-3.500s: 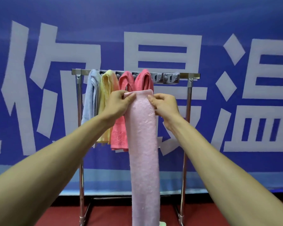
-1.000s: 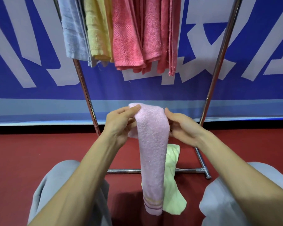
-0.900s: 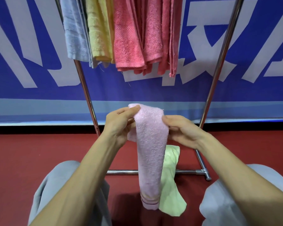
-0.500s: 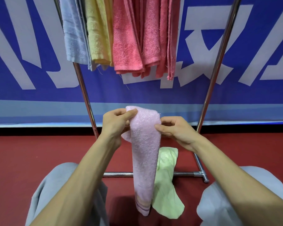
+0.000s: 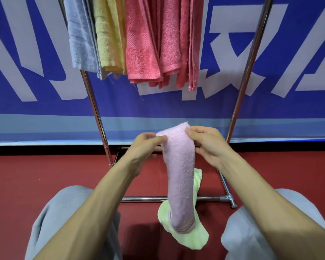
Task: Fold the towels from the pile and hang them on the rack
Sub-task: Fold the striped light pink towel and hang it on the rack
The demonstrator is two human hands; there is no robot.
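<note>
Above grey-trousered knees (image 5: 64, 212), the left hand (image 5: 145, 145) and right hand (image 5: 207, 142) each pinch the top of a folded pink towel (image 5: 180, 175) hanging over a pale green towel (image 5: 188, 239) on the red floor (image 5: 36, 175), before the rack (image 5: 241, 87) and its hung towels (image 5: 139, 44).

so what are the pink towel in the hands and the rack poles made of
The pink towel looks like cotton terry: matte, fuzzy, tiny loops showing, limp drape. The rack poles look like chromed or stainless steel tube: glossy, with bright highlights running along them.

blue banner (image 5: 176, 107), white characters (image 5: 233, 17) cropped, unreadable
</note>
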